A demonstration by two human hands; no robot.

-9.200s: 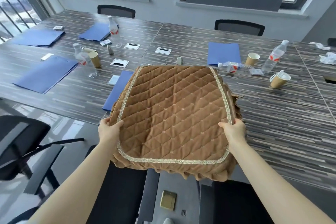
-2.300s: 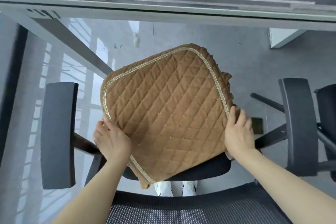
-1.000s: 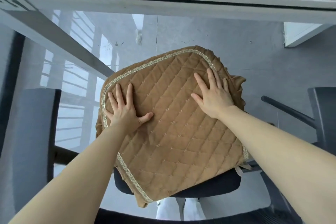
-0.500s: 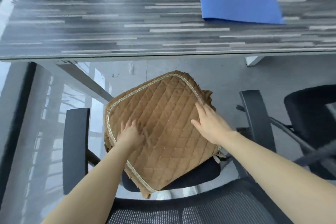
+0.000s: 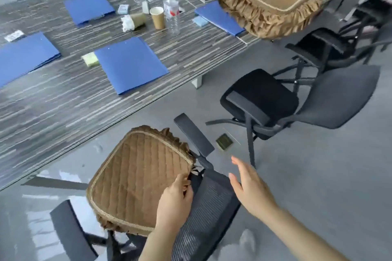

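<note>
A brown quilted seat cushion (image 5: pixel 135 178) with gold trim and a ruffled edge lies on the seat of a black office chair (image 5: pixel 210 203). My left hand (image 5: pixel 175 203) pinches the cushion's ruffled rear corner beside the mesh backrest. In the air to the right of the backrest, my right hand (image 5: pixel 248 186) is open with straight fingers and touches nothing. A stack of the same brown cushions (image 5: pixel 269 0) sits on the table's far right edge.
The striped conference table (image 5: pixel 63 99) holds blue folders (image 5: pixel 130 63), water bottles (image 5: pixel 171 9), paper cups (image 5: pixel 158 17) and small packets. A second black chair (image 5: pixel 267 99) stands to the right, more chairs behind it. A brass floor socket (image 5: pixel 224 141) lies between the chairs.
The view has swung up and to the right. My left hand slid from the cushion's top to its rear corner and pinched it. My right hand lifted off the cushion.
</note>
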